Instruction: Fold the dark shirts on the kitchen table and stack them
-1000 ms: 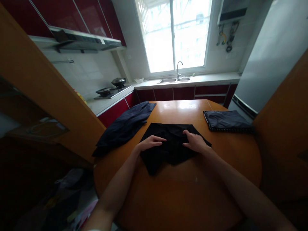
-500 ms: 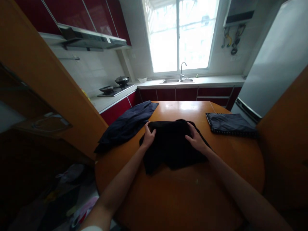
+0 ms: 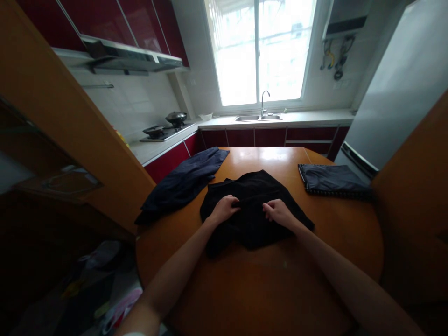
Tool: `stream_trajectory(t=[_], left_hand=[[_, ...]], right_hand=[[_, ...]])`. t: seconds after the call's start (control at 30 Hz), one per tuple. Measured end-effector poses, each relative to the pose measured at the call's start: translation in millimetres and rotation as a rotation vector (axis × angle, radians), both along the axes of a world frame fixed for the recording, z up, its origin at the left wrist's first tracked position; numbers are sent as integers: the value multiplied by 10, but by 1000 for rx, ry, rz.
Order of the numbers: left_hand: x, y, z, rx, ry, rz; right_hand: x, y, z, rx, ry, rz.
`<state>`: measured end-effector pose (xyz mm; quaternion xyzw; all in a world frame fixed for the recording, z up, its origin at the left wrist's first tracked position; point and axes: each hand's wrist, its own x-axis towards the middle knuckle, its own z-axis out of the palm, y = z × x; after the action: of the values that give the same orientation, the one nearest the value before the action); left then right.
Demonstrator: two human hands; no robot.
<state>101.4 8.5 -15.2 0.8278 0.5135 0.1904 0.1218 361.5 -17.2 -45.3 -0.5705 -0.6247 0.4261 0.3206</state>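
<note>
Black shorts (image 3: 254, 224) lie spread on the wooden table (image 3: 259, 289), with two leg ends and a notch between them pointing toward me. Over their left half, my left hand (image 3: 224, 209) is closed in a pinch on the dark cloth. My right hand (image 3: 278, 212) has its fingers curled in, pinching at the cloth on the right half. The dark fabric makes its folds hard to make out. The far edge of the shorts is bunched and uneven.
A dark blue garment (image 3: 185, 179) lies along the table's left edge. A folded grey garment with a dotted black border (image 3: 334, 179) is at the right. Farther back are a sink (image 3: 257, 118), a stove with pans (image 3: 164, 133) and a fridge (image 3: 388, 102).
My hands had lain open on the shorts, then grasped their far edge. Both have now come back toward me with fingers closed, and the far part of the cloth spreads farther out.
</note>
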Motion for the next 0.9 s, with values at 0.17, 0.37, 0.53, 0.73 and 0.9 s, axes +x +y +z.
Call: stream_trajectory(t=[0.17, 0.37, 0.53, 0.73, 0.9], left_hand=[[247, -402, 301, -24, 48, -373], [412, -482, 291, -65, -180, -333], [382, -402, 185, -39, -212, -163], [299, -570, 398, -154, 249, -115], [195, -540, 683, -163, 646, -16]], right_hand=[[-146, -98, 23, -355, 391, -71], [-101, -129, 102, -316, 708, -181], [-58, -167, 182, -282, 831, 32], [28, -228, 198, -362, 505, 303], [192, -254, 328, -453, 239, 601]])
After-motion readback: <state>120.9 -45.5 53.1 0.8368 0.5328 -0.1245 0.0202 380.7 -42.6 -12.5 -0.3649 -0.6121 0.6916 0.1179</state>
